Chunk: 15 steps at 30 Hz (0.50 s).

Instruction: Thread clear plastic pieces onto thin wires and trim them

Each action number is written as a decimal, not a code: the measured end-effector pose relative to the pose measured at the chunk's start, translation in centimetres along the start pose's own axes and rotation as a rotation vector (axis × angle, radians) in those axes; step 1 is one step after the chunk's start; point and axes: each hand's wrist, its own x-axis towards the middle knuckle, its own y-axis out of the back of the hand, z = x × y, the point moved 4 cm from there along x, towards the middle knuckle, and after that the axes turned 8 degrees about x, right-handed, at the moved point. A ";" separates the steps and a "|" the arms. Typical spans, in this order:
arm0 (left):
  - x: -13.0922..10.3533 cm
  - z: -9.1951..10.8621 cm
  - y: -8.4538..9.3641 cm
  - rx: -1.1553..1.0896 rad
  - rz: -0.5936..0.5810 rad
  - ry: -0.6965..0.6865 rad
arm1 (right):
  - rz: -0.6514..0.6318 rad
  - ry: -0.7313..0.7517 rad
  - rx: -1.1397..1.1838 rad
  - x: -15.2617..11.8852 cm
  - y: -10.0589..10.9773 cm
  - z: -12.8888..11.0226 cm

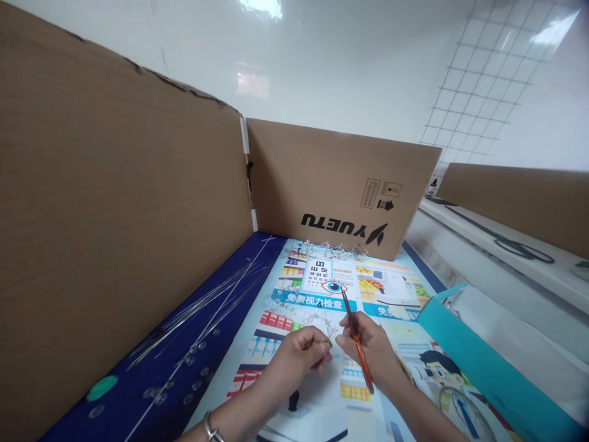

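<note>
My right hand (370, 347) is closed around a slim tool with an orange handle (363, 363) and a long, dark, pointed metal tip. Whether it is a pair of scissors or pliers I cannot tell. Its tip points away from me, over the printed eye on the mat. Just left of it, my left hand (306, 347) has thumb and forefinger pinched together. What sits in that pinch is too small to make out. Clear, thin pieces (319, 320) lie on the printed mat (356, 408) just beyond my fingers.
Cardboard panels (124, 202) wall the left and the far side (285, 172). Thin wires (197, 307), clear beads (197, 371) and a green disc (103, 388) lie on blue cloth. More clear pieces (335, 250) line the back. A teal box (488, 362) stands at right.
</note>
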 end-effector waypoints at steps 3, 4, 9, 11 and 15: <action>0.2 -0.2 0.3 -0.018 0.046 -0.011 | -0.016 -0.012 0.011 0.1 0.0 0.2; 0.3 -0.3 0.4 -0.018 0.058 -0.018 | -0.016 -0.013 0.004 0.1 -0.1 0.3; 0.4 -0.4 0.8 -0.048 0.104 -0.047 | 0.022 0.009 -0.221 -0.1 0.2 1.0; 0.2 -0.2 0.8 -0.060 0.117 -0.053 | 0.046 0.043 -0.362 -0.3 0.5 1.3; -0.3 0.1 0.5 -0.114 0.107 -0.035 | 0.072 0.123 -0.528 -0.5 0.9 1.7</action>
